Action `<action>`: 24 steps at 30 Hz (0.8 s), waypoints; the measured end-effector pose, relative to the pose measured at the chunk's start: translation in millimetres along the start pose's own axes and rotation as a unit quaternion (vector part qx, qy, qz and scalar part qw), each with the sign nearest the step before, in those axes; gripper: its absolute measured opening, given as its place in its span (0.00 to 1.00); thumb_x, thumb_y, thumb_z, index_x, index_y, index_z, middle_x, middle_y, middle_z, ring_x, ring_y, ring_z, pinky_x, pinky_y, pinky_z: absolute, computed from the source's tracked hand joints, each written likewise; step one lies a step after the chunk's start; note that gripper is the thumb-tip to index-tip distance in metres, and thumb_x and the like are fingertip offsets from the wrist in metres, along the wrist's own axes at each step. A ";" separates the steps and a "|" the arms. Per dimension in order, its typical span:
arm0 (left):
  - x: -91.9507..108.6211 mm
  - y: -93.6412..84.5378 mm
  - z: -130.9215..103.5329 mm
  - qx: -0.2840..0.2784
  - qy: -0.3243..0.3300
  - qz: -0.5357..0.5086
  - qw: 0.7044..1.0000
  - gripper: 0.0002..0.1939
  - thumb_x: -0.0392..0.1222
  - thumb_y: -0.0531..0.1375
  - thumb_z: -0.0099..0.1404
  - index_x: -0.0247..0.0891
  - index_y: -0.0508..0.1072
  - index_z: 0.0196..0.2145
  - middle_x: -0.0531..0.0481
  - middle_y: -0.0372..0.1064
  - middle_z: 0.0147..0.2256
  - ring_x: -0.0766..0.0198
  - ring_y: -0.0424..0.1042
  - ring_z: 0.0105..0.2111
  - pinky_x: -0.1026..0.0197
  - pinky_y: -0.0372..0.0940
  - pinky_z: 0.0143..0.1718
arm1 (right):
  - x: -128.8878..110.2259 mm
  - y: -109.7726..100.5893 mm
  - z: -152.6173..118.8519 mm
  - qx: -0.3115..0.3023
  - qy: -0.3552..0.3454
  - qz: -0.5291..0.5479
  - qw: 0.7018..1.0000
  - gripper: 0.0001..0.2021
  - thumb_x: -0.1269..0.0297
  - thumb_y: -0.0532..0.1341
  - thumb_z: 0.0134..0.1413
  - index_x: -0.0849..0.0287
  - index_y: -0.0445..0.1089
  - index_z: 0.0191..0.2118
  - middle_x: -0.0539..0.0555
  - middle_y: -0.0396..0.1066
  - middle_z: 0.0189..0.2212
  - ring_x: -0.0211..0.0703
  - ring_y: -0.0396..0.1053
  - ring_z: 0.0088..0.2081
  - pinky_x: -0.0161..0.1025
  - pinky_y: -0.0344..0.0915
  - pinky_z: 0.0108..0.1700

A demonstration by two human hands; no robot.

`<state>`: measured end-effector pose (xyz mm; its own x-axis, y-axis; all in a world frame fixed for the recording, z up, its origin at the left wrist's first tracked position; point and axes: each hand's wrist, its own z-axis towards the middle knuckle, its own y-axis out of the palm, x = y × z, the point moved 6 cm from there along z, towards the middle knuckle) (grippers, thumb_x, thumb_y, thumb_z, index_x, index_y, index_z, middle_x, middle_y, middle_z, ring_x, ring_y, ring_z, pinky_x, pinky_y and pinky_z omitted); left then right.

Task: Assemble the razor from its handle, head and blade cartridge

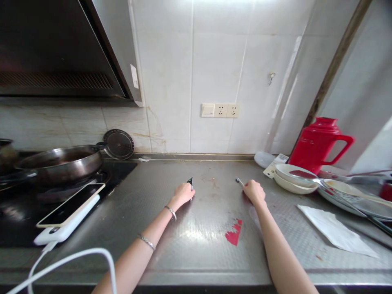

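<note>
My left hand (183,193) rests on the metal counter, its fingers closed round a slim dark pen-like thing (190,181). Its dark end sticks up past the fingers, and a thin lighter part shows below them. Farther right, my right hand (255,192) is closed on a thin pale pen-like stick (240,182) with a dark tip, which points up and to the left. The hands are apart, with bare counter between them. Nearer to me, a torn red scrap (234,234) lies between my forearms. The fingers hide most of both held things.
Left, a steel pan (61,161) stands on the black stove (18,220), beside a phone (72,205) on a white power bank (67,224) with a cable. Right are stacked bowls (290,185), a red thermos (315,145), a plate (364,210) and a white napkin (335,230).
</note>
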<state>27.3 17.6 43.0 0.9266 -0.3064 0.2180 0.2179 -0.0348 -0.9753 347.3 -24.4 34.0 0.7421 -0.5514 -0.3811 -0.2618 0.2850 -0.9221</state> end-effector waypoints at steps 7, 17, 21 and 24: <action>3.5 0.6 -1.4 0.013 -0.003 0.003 1.000 0.16 0.42 0.50 0.61 0.31 0.74 0.36 0.34 0.73 0.38 0.53 0.73 0.40 0.61 0.62 0.36 | 1.2 -0.4 1.7 0.012 0.001 -0.006 1.000 0.11 0.67 0.57 0.47 0.60 0.73 0.36 0.64 0.72 0.37 0.55 0.71 0.40 0.42 0.65 0.35; -8.2 4.1 10.7 0.027 0.014 -0.039 0.999 0.21 0.41 0.43 0.66 0.30 0.74 0.36 0.34 0.73 0.38 0.57 0.73 0.39 0.62 0.62 0.36 | -24.4 -4.2 -11.1 0.021 -0.054 0.046 0.997 0.12 0.65 0.57 0.45 0.62 0.75 0.35 0.64 0.74 0.32 0.50 0.72 0.36 0.36 0.62 0.32; -12.7 6.9 14.6 0.019 0.007 -0.047 0.999 0.19 0.42 0.45 0.65 0.32 0.74 0.35 0.35 0.73 0.38 0.58 0.73 0.37 0.63 0.62 0.35 | -63.0 2.1 -27.9 -0.004 -0.141 0.117 0.983 0.12 0.66 0.57 0.43 0.64 0.76 0.31 0.60 0.74 0.26 0.46 0.72 0.35 0.31 0.59 0.31; -11.4 6.2 12.7 0.021 0.004 -0.041 0.999 0.19 0.44 0.47 0.64 0.32 0.75 0.35 0.35 0.73 0.37 0.57 0.73 0.37 0.63 0.61 0.34 | -91.0 14.4 -45.5 -0.030 -0.191 0.152 0.969 0.12 0.68 0.56 0.43 0.65 0.76 0.31 0.57 0.74 0.25 0.43 0.72 0.33 0.30 0.58 0.30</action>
<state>21.9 32.9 34.9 0.9027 -0.3121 0.2961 0.3051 -0.0208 -0.9521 248.0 -5.8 52.4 0.7959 -0.1160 -0.5943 -0.5314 0.3365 -0.7774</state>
